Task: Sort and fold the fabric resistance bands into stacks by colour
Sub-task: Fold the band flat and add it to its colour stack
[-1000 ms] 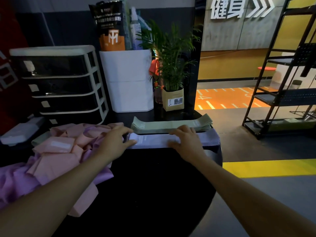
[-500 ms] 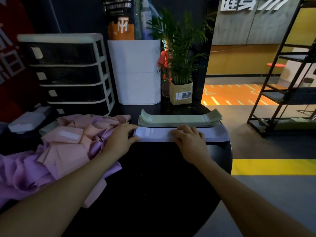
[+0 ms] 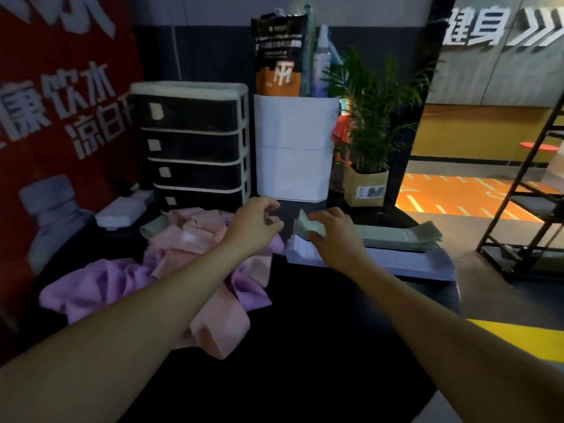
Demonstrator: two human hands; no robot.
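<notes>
On the round black table (image 3: 305,346), a green stack (image 3: 396,236) and a lilac stack (image 3: 412,262) lie right, loose pink and purple bands (image 3: 189,270) left. The right hand (image 3: 332,236) pinches the green stack's end; the left hand (image 3: 253,227) hovers loosely curled, holding nothing. A drawer unit (image 3: 195,145) stands behind.

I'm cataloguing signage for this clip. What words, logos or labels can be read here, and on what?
"健身" with chevrons: grey wall sign.
"饮水": red banner; its other characters are cut off or unclear.
Stylised "M" logo: black and orange bag; its small print is too blurred.
Drawer unit tags, plant pot label, band labels: unreadable.
</notes>
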